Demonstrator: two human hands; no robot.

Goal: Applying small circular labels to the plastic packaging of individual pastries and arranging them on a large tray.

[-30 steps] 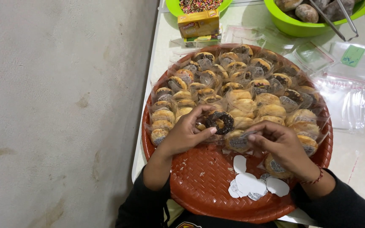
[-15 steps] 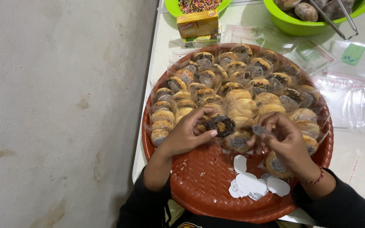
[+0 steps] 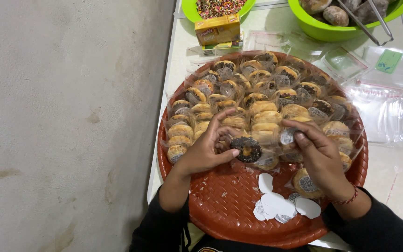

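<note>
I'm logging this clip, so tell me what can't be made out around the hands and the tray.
Head view only:
- Left hand: palm side hidden behind its own back; grip on the dark sprinkled donut is partly unseen.
- Right hand: covers wrapped pastries beneath.
- Red tray: near rim cut by frame edge.
- Green bowls: cropped at top.

Green bowl of sprinkles (image 3: pixel 197 8), yellow box (image 3: pixel 218 29), empty clear bags (image 3: pixel 378 100), perhaps tongs (image 3: pixel 367 21)
</note>
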